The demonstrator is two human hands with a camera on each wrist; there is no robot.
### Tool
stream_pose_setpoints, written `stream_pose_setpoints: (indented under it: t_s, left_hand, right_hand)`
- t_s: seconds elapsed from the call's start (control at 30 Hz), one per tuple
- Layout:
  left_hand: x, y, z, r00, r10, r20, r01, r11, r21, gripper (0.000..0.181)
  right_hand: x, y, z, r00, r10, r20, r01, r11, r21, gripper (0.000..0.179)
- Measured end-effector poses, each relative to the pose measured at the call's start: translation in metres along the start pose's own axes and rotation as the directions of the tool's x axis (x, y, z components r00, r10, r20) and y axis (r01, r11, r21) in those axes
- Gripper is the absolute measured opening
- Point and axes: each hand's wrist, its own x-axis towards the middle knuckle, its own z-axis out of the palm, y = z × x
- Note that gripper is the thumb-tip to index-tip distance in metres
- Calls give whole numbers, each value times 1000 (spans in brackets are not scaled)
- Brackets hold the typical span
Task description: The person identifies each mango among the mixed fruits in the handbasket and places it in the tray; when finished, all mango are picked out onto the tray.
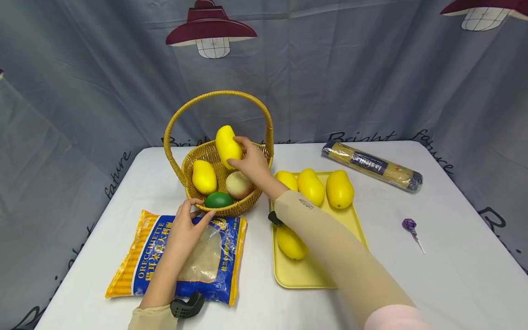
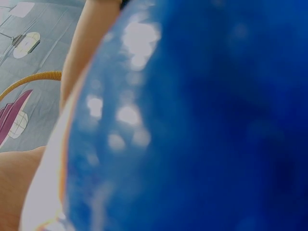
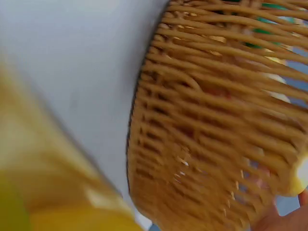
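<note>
Yellow mango (image 1: 228, 146), pinched from one side by the right hand (image 1: 252, 160), probably to free its underside, hung over the basket (image 1: 237, 211) beneath that grip; lower left, the left hand (image 1: 185, 229), thumb and fingers apart, touched the rim (image 1: 228, 210), perhaps steadying it.

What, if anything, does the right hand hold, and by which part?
The right hand holds a yellow mango by its right side, seen in the head view.

Basket (image 3: 207, 125): brown woven wall, seen close
White bench (image 3: 72, 62): left of the basket
Yellow shape (image 3: 62, 173): blurred, lower left of the basket
Green thing (image 3: 262, 31): behind the basket's upper weave
Hand (image 3: 281, 220): partly visible at the basket's lower right
</note>
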Motion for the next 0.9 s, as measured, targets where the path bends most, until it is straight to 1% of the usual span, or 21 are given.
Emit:
stream_pose_setpoints:
  t_s: [0.1, 0.23, 0.4, 0.6, 0.67, 0.73, 0.8, 0.9]
  left_hand:
    - [0, 0, 1, 1000, 0, 0, 0, 1000, 1, 57]
    - [0, 0, 0, 1000, -12, -3, 12, 1000, 3, 57]
    - [0, 0, 0, 1000, -14, 2, 14, 1000, -3, 57]
    - [-1, 0, 0, 1000, -22, 1, 22, 1000, -3, 56]
    - [-1, 0, 0, 1000, -19, -1, 19, 1000, -5, 57]
    - [-1, 0, 1, 1000, -15, -2, 15, 1000, -7, 56]
    - [0, 0, 1, 1000, -12, -2, 12, 1000, -8, 57]
    - [0, -1, 1, 1000, -14, 3, 14, 1000, -11, 58]
  right_hand:
    - [-12, -3, -19, 999, -37, 1, 37, 992, 118, 65]
    - [-32, -14, -44, 999, -44, 32, 35, 968, 247, 65]
    - [-55, -30, -76, 996, -80, 42, 61, 938, 341, 65]
    - [-83, -42, -113, 992, -125, 15, 109, 916, 387, 65]
    - [-94, -43, -125, 991, -132, 5, 119, 909, 400, 65]
    - [-106, -41, -137, 992, -124, 2, 112, 905, 410, 66]
    - [-119, -37, -149, 994, -109, -4, 101, 912, 398, 67]
    - [-141, -23, -165, 998, -64, -14, 65, 939, 337, 69]
